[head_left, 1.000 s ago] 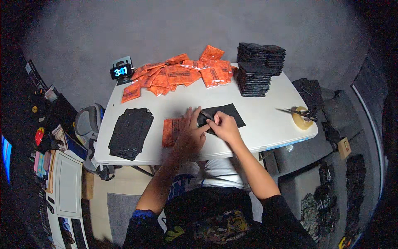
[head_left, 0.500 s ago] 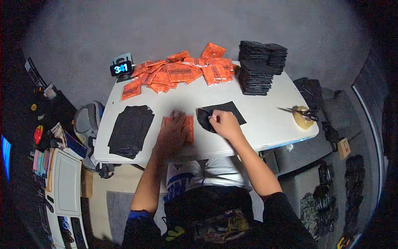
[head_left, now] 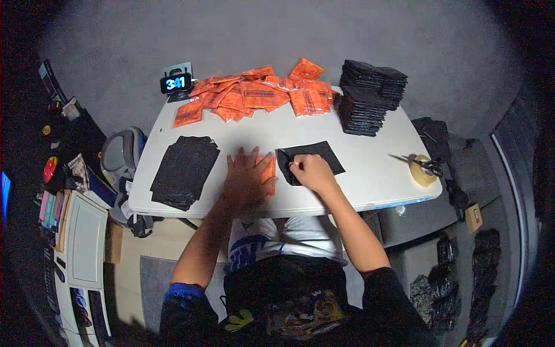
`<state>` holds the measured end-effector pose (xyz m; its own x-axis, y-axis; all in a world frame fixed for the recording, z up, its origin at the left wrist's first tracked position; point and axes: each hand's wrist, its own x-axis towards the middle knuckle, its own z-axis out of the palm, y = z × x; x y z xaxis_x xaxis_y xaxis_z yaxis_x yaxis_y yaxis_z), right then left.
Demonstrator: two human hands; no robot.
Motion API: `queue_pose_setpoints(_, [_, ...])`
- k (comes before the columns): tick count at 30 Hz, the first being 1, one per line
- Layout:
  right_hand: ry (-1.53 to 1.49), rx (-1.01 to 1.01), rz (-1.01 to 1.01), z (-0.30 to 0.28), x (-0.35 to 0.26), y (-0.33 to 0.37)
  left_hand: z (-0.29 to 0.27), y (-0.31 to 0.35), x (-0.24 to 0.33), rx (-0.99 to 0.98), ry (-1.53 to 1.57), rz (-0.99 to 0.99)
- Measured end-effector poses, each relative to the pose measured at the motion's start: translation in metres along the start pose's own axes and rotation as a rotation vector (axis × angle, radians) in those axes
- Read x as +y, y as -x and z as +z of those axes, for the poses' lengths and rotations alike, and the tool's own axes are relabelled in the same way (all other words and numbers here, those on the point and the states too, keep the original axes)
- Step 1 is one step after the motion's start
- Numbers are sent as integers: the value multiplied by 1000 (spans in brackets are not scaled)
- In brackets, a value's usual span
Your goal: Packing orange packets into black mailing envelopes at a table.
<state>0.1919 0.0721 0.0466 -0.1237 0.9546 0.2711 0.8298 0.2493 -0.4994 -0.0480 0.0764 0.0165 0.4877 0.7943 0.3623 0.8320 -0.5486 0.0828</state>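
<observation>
Flat on an orange packet (head_left: 267, 169) lies my left hand (head_left: 245, 176), its fingers spread; it covers much of the packet. Just to the right, a flat black plastic bag (head_left: 322, 155) rests on the white table. My right hand (head_left: 315, 173) is closed in a pinch on the bag's left edge, where the plastic is lifted and creased. A loose stack of flat black bags (head_left: 186, 172) lies left of my left hand.
Orange packets (head_left: 254, 97) are heaped along the far side of the white table (head_left: 370, 173). Tall stacks of folded black packages (head_left: 364, 104) stand far right. Scissors (head_left: 428, 165) lie on a tape roll (head_left: 421, 176) at the right edge. A lit phone (head_left: 175, 84) stands far left.
My left hand's fingers have spread wider over the orange packet. My right hand keeps its pinch on the black bag's edge. The whole view has shifted slightly.
</observation>
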Motion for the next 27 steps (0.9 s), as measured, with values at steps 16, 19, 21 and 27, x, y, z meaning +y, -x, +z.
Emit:
queue_pose_setpoints(16, [-63, -55, -2, 4, 5, -2, 10, 1, -2, 18, 47, -12])
queue_pose_setpoints(19, [-151, 29, -58, 11, 4, 6, 27, 5, -13, 177, 59, 7])
queue_pose_setpoints(21, [-153, 53, -84, 14, 3, 5, 33, 6, -16, 156, -9, -148])
queue_pose_setpoints(27, [-170, 84, -45, 15, 7, 6, -15, -29, -9, -122, 97, -413])
